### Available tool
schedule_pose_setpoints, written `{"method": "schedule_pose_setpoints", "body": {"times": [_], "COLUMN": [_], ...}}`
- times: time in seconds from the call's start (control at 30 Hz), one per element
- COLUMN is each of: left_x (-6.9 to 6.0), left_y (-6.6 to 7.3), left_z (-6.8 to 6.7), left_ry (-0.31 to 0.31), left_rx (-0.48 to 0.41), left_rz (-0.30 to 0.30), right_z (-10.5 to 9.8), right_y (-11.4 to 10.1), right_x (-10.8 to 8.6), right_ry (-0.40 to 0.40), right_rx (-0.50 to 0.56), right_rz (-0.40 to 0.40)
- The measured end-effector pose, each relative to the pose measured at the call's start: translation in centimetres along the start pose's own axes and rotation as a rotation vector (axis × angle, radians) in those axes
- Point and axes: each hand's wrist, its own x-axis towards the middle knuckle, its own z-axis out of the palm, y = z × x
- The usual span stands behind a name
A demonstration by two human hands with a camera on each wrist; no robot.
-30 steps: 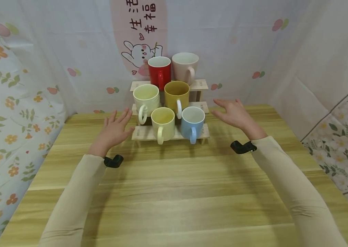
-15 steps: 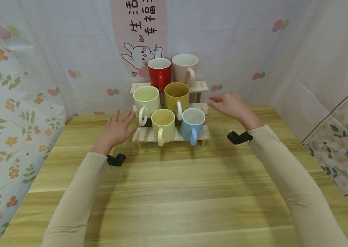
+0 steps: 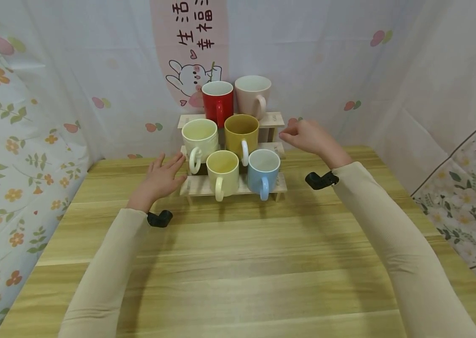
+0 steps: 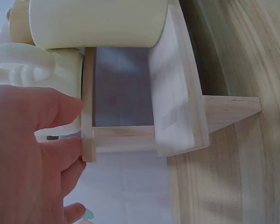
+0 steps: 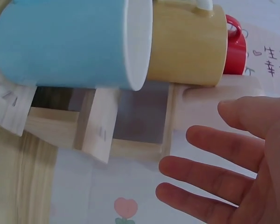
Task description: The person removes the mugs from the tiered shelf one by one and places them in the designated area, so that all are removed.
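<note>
A three-step wooden rack (image 3: 197, 184) stands at the table's back with several mugs on it. Its front step bears a pale yellow mug (image 3: 226, 176) and a light blue mug (image 3: 259, 180). On the middle step are a pale green mug (image 3: 204, 141) and a mustard mug (image 3: 235, 141). Up top sit a red mug (image 3: 212, 105) and a pale pink mug (image 3: 248, 101). My left hand (image 3: 159, 180), fingers spread, is at the middle step's left end; its fingertips appear to touch the edge. Fingers extended, my right hand (image 3: 311, 138) hovers right of the rack, holding nothing.
The wood-grain table (image 3: 238, 263) extends in front of the rack. Behind it hangs a printed white cloth (image 3: 326, 80), with a floral cloth (image 3: 18, 188) along the left side. A black wrist camera (image 3: 322, 180) is strapped to each wrist.
My right hand has moved left and farther back, nearer the rack's upper right end. My left hand has shifted slightly right toward the rack. The mugs stay in place.
</note>
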Motion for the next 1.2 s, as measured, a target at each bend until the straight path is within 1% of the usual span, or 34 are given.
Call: {"method": "schedule_pose_setpoints", "body": {"times": [0.13, 0.37, 0.47, 0.6, 0.7, 0.87, 0.97, 1.2], "left_x": [0.1, 0.1, 0.0, -0.1, -0.1, 0.0, -0.1, -0.3], "left_y": [0.1, 0.3, 0.3, 0.2, 0.1, 0.1, 0.1, 0.1], "left_z": [-0.2, -0.1, 0.1, 0.3, 0.3, 0.2, 0.1, 0.0], "left_ry": [0.009, 0.007, 0.008, 0.018, 0.023, 0.028, 0.029, 0.027], "left_rx": [0.013, 0.018, 0.014, 0.012, 0.018, 0.019, 0.016, 0.011], "left_rz": [0.003, 0.008, 0.006, 0.007, 0.006, 0.004, 0.007, 0.013], "right_z": [-0.3, -1.0, -1.2, -1.3, -1.5, -2.1, -2.4, -2.8], "right_y": [-0.3, -0.7, -1.0, -1.6, -2.2, -3.0, -3.2, -3.7], "right_x": [0.3, 0.5, 0.6, 1.2, 1.9, 2.9, 3.3, 3.8], "right_ry": [0.021, 0.064, 0.099, 0.158, 0.199, 0.274, 0.300, 0.279], "right_rx": [0.012, 0.039, 0.038, -0.001, -0.044, -0.076, -0.085, -0.144], "right_rz": [0.007, 0.058, 0.054, 0.043, 0.038, 0.001, -0.009, -0.001]}}
